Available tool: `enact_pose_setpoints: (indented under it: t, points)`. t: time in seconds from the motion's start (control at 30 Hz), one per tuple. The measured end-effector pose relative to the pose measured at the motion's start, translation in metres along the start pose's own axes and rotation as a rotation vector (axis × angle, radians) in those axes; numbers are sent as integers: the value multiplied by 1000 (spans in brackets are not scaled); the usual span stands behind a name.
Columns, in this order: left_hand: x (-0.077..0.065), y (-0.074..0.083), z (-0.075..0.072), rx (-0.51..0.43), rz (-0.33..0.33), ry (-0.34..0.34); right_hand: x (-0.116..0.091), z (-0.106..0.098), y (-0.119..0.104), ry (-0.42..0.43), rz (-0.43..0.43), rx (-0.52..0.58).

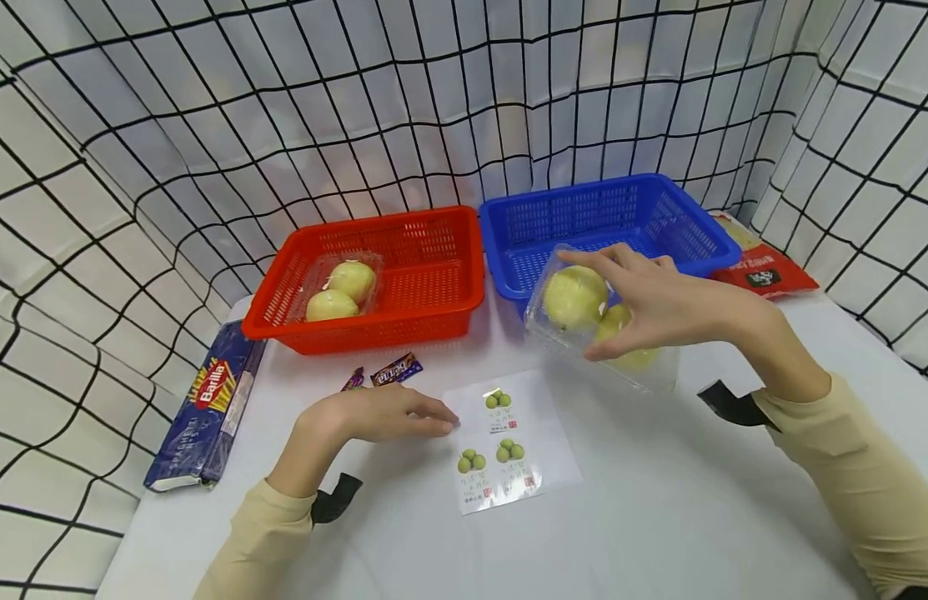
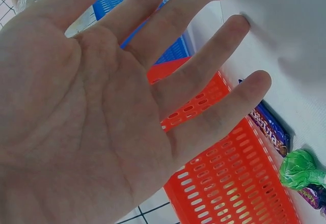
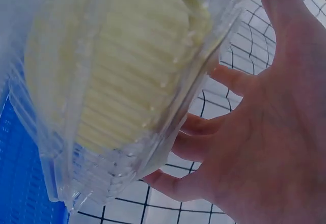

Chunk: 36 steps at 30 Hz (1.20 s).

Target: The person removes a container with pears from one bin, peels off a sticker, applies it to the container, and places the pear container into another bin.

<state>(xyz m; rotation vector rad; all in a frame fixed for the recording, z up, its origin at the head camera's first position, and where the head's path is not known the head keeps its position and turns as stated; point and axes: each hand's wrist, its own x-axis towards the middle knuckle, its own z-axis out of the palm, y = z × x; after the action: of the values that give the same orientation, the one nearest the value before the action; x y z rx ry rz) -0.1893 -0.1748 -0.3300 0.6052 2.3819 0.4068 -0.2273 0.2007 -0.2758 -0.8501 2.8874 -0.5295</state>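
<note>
My right hand (image 1: 666,304) grips a clear plastic clamshell box (image 1: 537,321) of pale yellow-green pears (image 1: 576,297). The box is tilted and overlaps the front of the blue basket (image 1: 534,221). In the right wrist view, the box's ridged wall (image 3: 109,175) lies against my fingertips. My left hand (image 1: 381,414) reaches to the left edge of a printed sheet (image 1: 551,454). This sheet lies flat and bears several small pear pictures with labels. The left wrist view shows that palm (image 2: 91,107) with its fingers extended and nothing held.
A red basket (image 1: 373,335) left of the blue one contains another clear box (image 1: 311,279) of pale pears. In front lie a blue-wrapped bar (image 1: 398,369) and a green-wrapped sweet (image 2: 299,170). A blue spaghetti pack (image 1: 201,408) and a red bag (image 1: 767,271) flank the baskets. Black wire mesh (image 1: 464,117) encloses the table.
</note>
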Motion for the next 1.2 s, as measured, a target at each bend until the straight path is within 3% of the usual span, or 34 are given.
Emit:
enact_pose_setpoints:
  t: [0.13,0.27,0.47,0.6,0.83,1.07,1.2]
  points:
    - [-2,1,-1,11,19,12,1,-21,10,40,30,19]
    - [-5,2,-3,10,11,26,17,-48,23,47,69,16]
    - [-9,1,-3,12,3,34,51,-81,43,-24,204,-20]
    - [-7,2,-2,24,11,30,69,-90,56,-64,293,-41]
    - [-4,2,0,28,-15,22,99,-89,76,-54,367,23]
    - [-2,4,8,4,-10,-11,109,-54,101,-17,492,88]
    - [-6,5,7,14,-20,2,113,-40,106,-17,543,97]
